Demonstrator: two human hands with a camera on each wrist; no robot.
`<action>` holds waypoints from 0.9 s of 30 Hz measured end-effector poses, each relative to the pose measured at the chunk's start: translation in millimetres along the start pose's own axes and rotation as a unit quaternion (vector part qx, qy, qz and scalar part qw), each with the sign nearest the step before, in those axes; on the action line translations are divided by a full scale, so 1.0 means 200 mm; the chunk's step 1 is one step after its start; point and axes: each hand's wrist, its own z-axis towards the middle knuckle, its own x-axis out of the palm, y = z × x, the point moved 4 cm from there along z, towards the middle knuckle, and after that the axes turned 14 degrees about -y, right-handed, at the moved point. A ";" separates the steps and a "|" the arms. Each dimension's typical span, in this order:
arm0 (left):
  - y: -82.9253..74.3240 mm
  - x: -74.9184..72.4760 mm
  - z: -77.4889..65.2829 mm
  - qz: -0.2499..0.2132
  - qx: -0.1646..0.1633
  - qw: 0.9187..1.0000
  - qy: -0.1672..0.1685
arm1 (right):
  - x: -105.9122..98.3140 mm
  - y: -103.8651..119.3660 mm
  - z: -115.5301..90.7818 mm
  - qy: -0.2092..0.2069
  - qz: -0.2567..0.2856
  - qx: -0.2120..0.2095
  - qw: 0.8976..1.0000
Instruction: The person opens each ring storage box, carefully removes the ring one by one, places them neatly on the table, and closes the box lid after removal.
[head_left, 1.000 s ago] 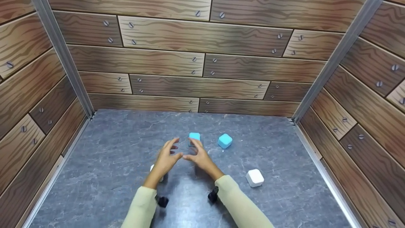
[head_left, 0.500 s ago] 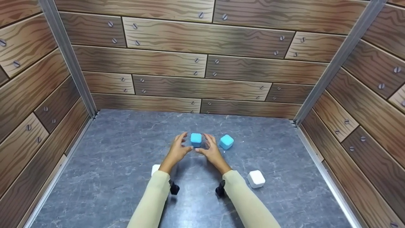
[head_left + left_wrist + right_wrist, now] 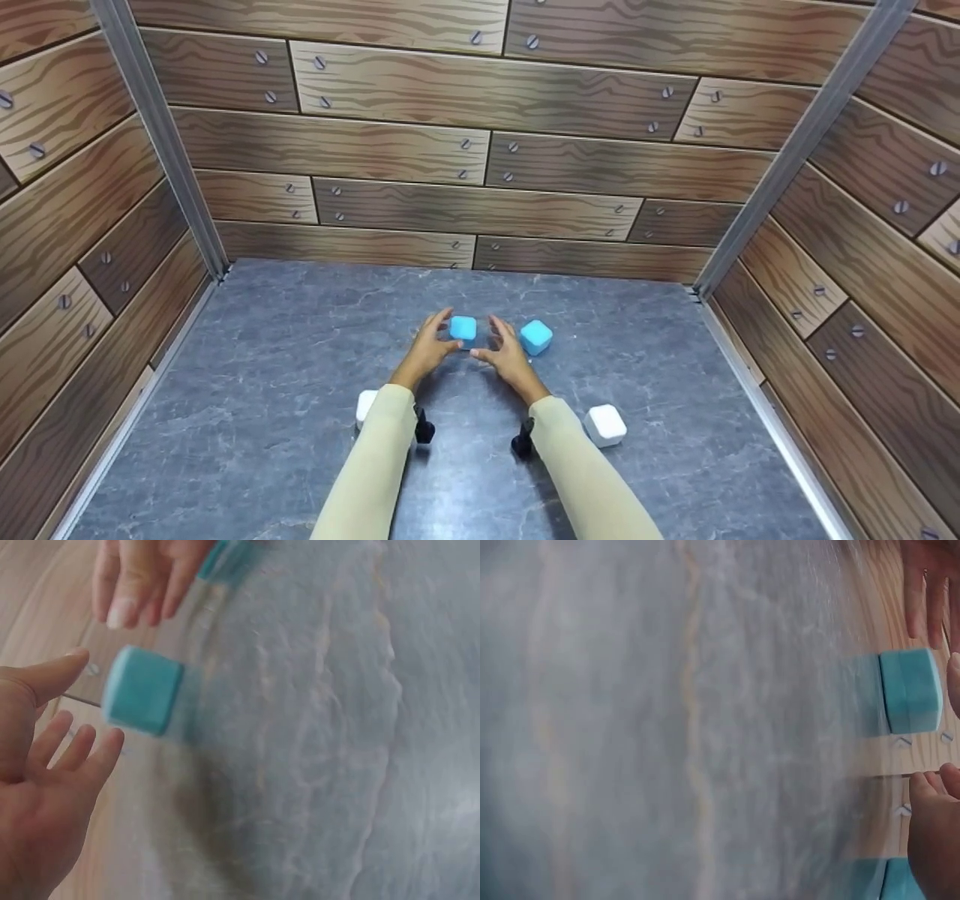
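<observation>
A light blue cube is on the grey floor between my two hands. My left hand is on its left, fingers spread and slightly bent, very close to it. In the left wrist view a small gap shows between those fingers and the blue cube. My right hand stands on the other side, farther from the cube, its thumb and fingers apart. A second blue cube lies just right of the right hand, turned cornerwise. Neither hand grips anything.
A white cube sits right of the right forearm. Another white cube is partly hidden by the left sleeve. Wood-patterned walls with grey metal corner posts enclose the grey marbled floor.
Both hands have moved forward and apart, from in front of the near blue cube to either side of it. In the last half second the left hand has come slightly closer to it.
</observation>
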 end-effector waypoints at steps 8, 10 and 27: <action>0.10 0.03 0.06 0.002 -0.043 0.999 -0.004 | 0.01 -0.03 0.00 0.007 -0.012 0.035 0.999; 0.11 0.04 0.08 0.000 -0.049 0.999 -0.006 | 0.01 -0.03 0.00 0.013 -0.017 0.037 0.999; 0.13 0.09 0.08 -0.066 -0.032 0.997 0.010 | 0.09 -0.03 0.02 0.010 0.030 0.044 0.999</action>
